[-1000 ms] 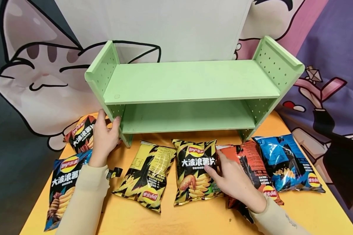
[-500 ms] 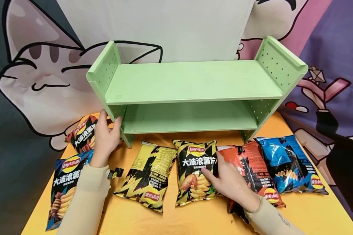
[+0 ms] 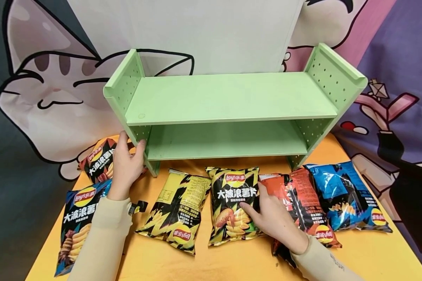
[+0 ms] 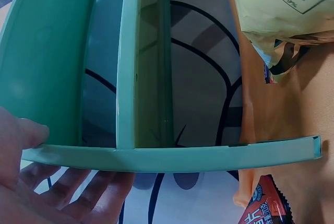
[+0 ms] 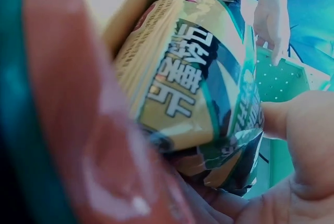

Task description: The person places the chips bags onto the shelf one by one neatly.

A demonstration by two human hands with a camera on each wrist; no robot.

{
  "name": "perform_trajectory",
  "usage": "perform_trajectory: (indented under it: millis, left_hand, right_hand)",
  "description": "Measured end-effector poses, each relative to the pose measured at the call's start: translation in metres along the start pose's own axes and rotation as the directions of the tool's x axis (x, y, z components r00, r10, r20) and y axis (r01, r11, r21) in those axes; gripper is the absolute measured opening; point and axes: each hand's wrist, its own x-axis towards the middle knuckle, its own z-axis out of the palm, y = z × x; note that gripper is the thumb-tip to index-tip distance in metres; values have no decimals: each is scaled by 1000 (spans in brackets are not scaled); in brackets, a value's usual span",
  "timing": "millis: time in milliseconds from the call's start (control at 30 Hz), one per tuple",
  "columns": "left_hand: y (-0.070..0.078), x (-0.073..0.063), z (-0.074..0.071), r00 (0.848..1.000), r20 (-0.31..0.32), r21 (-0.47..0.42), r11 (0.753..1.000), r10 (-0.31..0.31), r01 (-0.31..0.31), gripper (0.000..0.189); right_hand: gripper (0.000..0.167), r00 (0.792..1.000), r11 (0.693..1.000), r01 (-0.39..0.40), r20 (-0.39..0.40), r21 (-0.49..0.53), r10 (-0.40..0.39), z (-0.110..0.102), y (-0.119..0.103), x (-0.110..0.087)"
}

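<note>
My left hand [image 3: 127, 168] grips the left side panel of a pale green two-tier shelf [image 3: 228, 95]. In the left wrist view its thumb [image 4: 32, 132] lies on the inner side of that panel, fingers on the outer side. My right hand [image 3: 278, 216] pinches the right edge of a yellow-and-black chip bag [image 3: 228, 201] lying face up before the shelf. The thumb presses on its front while the other fingers are partly hidden at its right side. In the right wrist view this bag [image 5: 177, 83] sits between thumb and fingers. A red chip bag [image 3: 307, 199] lies beside that hand.
Another yellow-and-black bag [image 3: 177, 210] lies left of the held one, printed back up. A blue bag [image 3: 348, 199] is at far right. Left of the shelf are a dark blue bag [image 3: 78, 218] and a dark red bag [image 3: 100, 160]. All rest on an orange table [image 3: 211, 265].
My right hand has shifted slightly left and down along the bag's right edge, and the bag's front now creases a little. The left hand stays on the shelf panel.
</note>
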Motion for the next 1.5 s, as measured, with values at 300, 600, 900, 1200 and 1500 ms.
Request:
perform_trajectory:
  millis: [300, 600, 900, 1200, 1500]
  left_hand:
    - [-1, 0, 0, 1000, 4, -12, 1000, 7, -7, 48]
    - [-3, 0, 0, 1000, 1, -10, 1000, 12, -12, 47]
    - [-2, 0, 0, 1000, 2, -10, 1000, 7, -7, 48]
    - [0, 0, -1, 1000, 6, -14, 1000, -1, 2, 50]
    - [-1, 0, 0, 1000, 10, -17, 1000, 1, -1, 49]
  right_hand:
    - [86, 998, 999, 37, -45, 20, -36, 2, 2, -2]
    - [61, 980, 992, 123, -165, 35, -116, 5, 3, -1]
    - [25, 953, 979, 201, -242, 43, -185, 10, 4, 2]
    - [23, 944, 970, 228, -263, 84, -199, 9, 4, 1]
    - [24, 925, 950, 291, -284, 109, -251, 7, 5, 0]
